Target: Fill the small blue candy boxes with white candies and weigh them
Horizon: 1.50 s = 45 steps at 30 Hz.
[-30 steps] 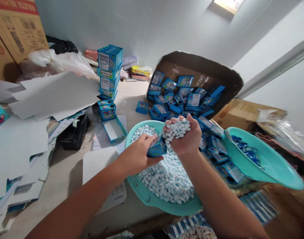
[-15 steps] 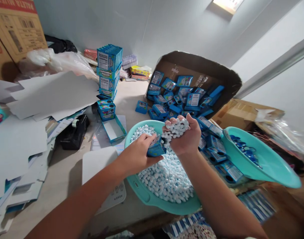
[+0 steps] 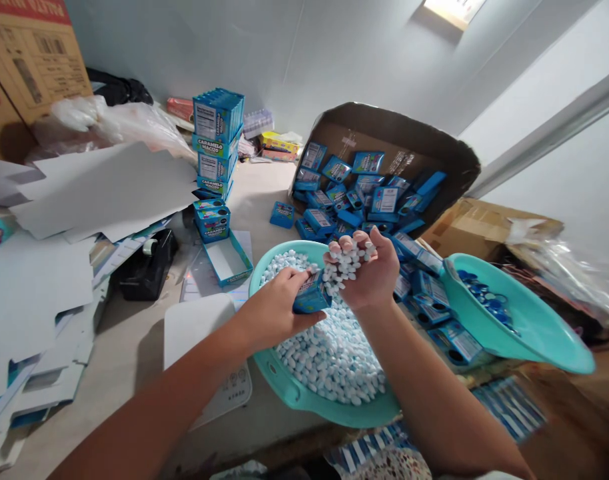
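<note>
My left hand [image 3: 279, 307] grips a small blue candy box [image 3: 312, 293], tilted with its end toward my right hand. Cupped palm up, my right hand [image 3: 372, 273] holds a heap of small white candies [image 3: 349, 263], some at the box's end. Both hands are above a turquoise basin [image 3: 279, 393] full of the same pale candies [image 3: 329, 360]. The fingers of my right hand curl around the heap. How full the box is cannot be seen.
A cardboard box [image 3: 434, 140] lies tipped behind, with blue boxes [image 3: 384, 200] inside and spilling out. Left stand stacked display boxes [image 3: 214, 143], an open tray [image 3: 229, 260], a white scale [image 3: 194, 327], a tape dispenser [image 3: 147, 267] and flat cardboard sheets [image 3: 104, 187]. A second turquoise basin [image 3: 544, 333] holds blue pieces.
The heap in my right hand has shrunk, with candies shifted toward the blue box's end. My left hand keeps its hold on the box in nearly the same place.
</note>
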Tool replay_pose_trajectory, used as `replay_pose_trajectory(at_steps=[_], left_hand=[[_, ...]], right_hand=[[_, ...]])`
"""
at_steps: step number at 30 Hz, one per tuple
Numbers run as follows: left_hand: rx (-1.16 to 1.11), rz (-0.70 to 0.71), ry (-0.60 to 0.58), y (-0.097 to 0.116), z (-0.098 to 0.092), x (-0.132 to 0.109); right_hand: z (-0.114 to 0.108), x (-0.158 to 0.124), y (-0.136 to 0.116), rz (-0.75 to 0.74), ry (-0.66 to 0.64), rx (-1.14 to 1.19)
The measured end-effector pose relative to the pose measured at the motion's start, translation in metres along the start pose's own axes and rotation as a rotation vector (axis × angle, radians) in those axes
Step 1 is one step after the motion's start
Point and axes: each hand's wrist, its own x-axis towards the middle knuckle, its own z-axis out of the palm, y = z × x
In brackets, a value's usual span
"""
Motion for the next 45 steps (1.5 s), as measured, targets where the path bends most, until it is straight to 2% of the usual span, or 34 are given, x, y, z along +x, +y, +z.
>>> replay_pose_trajectory(at_steps=[45], left_hand=[[-0.047, 0.019, -0.027, 0.000, -0.002, -0.002]], right_hand=[[0.009, -0.006, -0.004, -0.032, -0.019, -0.063]])
